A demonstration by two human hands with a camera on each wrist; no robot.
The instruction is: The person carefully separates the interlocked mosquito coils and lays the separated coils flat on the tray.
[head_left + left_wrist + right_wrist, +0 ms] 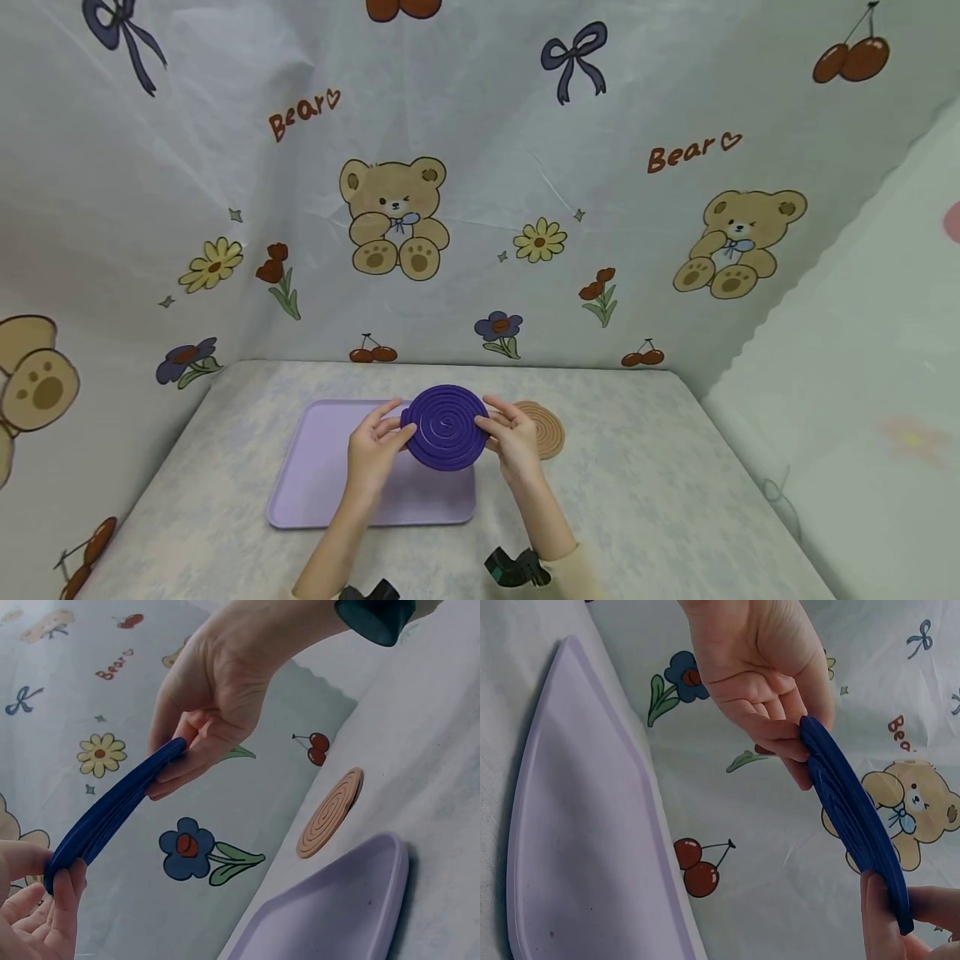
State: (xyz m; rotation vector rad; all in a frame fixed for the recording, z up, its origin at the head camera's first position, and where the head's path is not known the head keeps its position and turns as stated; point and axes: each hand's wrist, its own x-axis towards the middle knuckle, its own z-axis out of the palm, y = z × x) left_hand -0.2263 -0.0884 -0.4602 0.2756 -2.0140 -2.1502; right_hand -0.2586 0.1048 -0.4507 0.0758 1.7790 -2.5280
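Between both hands a dark blue spiral disc [446,427], like a coiled coaster, is held up over the right part of a lilac tray [322,483]. My left hand [372,442] pinches its left edge between thumb and fingers. At the opposite edge my right hand [516,442] pinches it the same way. The wrist views show the disc edge-on, tilted, with grooves on its face. A tan spiral disc [551,429] lies on the table just behind my right hand, partly hidden by it.
The table [660,483] has a pale marbled cover. Behind it hangs a white cloth [480,167] printed with bears, flowers, bows and cherries. Dark wrist bands [517,568] sit on both forearms.
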